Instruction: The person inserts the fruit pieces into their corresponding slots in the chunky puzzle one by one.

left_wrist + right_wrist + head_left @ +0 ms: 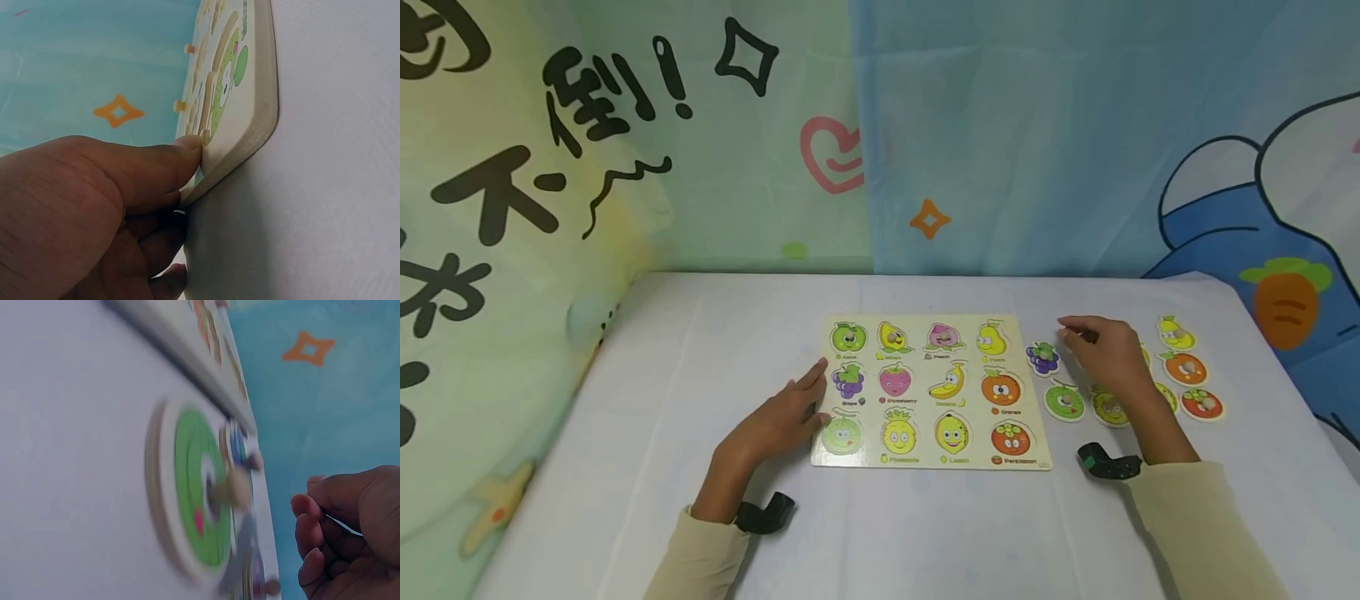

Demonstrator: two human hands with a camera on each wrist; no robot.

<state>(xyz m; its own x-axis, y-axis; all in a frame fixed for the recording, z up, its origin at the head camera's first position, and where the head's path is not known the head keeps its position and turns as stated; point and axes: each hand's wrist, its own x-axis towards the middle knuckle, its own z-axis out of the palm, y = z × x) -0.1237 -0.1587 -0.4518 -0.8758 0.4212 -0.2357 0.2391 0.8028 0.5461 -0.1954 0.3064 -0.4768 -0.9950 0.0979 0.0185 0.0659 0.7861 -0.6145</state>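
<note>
A wooden fruit puzzle board (928,329) lies flat on the white table, with an apple, banana, orange and other fruit pieces in its slots. My left hand (808,400) rests at the board's left edge. In the left wrist view its thumb (181,150) lies on the board (256,94) near a peg, the other fingers against the rim. My right hand (1075,333) hovers right of the board with loosely curled fingers (312,531) and nothing in them. Just below it lie a grape piece (1042,358) and a round green piece (1064,402), which looms large as the green piece (194,506).
Several more loose fruit pieces lie at the right: a pear (1176,333), an orange (1185,367), a persimmon (1202,404) and one partly under my wrist (1108,408). Printed curtains hang behind and to the left. The table edge falls away at the right.
</note>
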